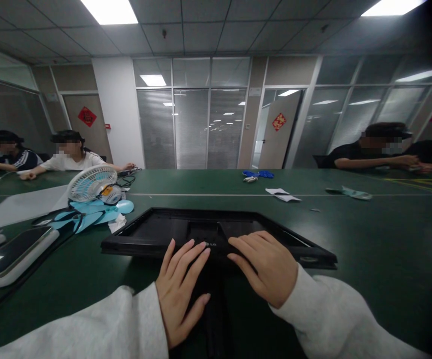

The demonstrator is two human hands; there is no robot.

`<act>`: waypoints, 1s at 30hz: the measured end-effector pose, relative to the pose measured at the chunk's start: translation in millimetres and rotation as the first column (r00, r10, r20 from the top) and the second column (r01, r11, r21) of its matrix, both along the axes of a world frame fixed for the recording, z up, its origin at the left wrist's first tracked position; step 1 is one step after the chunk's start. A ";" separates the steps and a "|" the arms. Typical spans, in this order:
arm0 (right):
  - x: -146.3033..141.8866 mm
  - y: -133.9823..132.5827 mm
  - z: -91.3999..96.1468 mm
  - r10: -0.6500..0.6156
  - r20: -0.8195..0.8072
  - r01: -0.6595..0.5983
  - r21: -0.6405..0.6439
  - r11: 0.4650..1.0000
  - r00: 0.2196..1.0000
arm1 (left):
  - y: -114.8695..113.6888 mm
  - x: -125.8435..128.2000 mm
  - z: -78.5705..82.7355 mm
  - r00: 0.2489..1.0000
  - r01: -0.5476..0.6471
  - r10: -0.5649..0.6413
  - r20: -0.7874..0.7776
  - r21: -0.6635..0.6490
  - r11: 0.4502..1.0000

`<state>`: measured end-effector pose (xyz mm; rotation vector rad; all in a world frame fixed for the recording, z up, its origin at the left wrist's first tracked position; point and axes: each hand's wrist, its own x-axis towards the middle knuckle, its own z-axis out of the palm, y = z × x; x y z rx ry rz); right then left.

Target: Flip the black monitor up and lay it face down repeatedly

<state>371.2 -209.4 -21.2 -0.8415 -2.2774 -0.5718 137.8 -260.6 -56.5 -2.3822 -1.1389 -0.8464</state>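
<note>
A black LG monitor casing lies on the green table in front of me, its recessed inner side up. From its near edge a dark stand-like piece runs toward me, partly hidden by my left hand. My left hand is open, fingers spread, with the fingertips resting on the near bezel beside the logo. My right hand grips that same edge just right of the logo, fingers bent over it and thumb on the near side. Whether the thumb reaches underneath cannot be seen.
At left are a white fan, light-blue fan blades, crumpled tissue and a phone-like device. Farther off lie blue gloves, folded paper and a pale green item. Several people sit across the table.
</note>
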 end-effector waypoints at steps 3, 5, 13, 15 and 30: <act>0.7 1.6 0.8 0.000 -0.009 0.000 -0.004 1.000 1.000 | 4.0 -1.7 1.8 0.999 -0.051 0.051 0.012 0.016 0.999; 1.5 2.7 1.2 -0.003 -0.008 0.003 -0.022 1.000 1.000 | 7.1 -3.5 3.1 0.996 -0.082 0.082 0.024 0.026 0.996; 1.9 7.0 7.7 0.023 -0.061 -0.023 0.001 1.000 0.998 | 20.5 -6.5 9.1 0.995 -0.095 0.093 0.019 0.101 0.990; 2.3 9.4 7.2 0.029 -0.078 -0.028 0.005 1.000 0.997 | 25.8 -5.8 8.1 0.997 -0.073 0.069 0.033 0.142 0.987; 5.7 12.9 10.0 0.055 -0.089 -0.053 0.026 0.998 0.995 | 29.6 -2.3 8.9 0.996 -0.079 0.072 0.054 0.149 0.986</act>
